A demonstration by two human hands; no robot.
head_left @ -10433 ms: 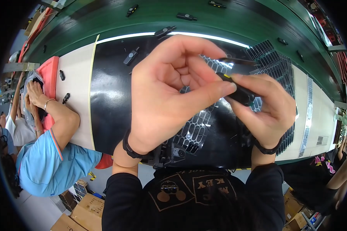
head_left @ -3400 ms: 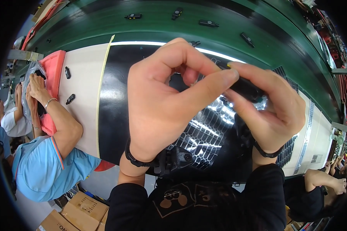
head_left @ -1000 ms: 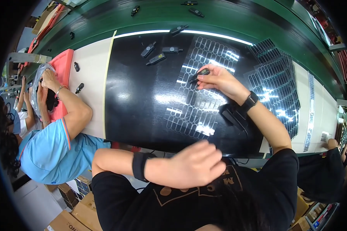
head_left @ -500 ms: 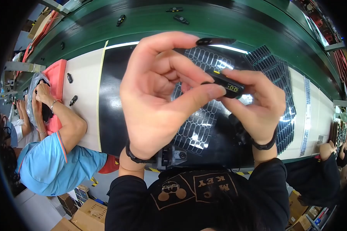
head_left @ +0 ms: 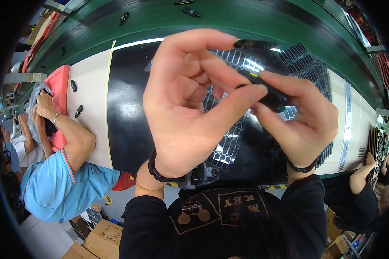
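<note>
A small black oblong device (head_left: 273, 98) with a yellow mark is held in the air above the table. My right hand (head_left: 304, 116) is closed round its right end, fingers behind and thumb below. My left hand (head_left: 190, 99) pinches at its other end with the thumb and another finger. On the raised left index fingertip is a thin, dark, glossy strip (head_left: 257, 44), apart from the device. Below lie clear sheets with oval outlines (head_left: 229, 149), partly hidden by my hands. More sheets with dark oval pieces (head_left: 304, 60) are stacked to the right.
A black mat (head_left: 127, 108) covers the table before me. Similar small devices (head_left: 191, 12) lie on the green conveyor (head_left: 229, 21) beyond. At left, a co-worker in blue (head_left: 69, 185) works by a red foam tray (head_left: 61, 86). A grey fixture (head_left: 209, 173) stands at the near edge.
Both hands have shifted slightly right with the device, which has turned. Its lit display no longer shows. The devices on the conveyor appear farther left and higher in the picture.
</note>
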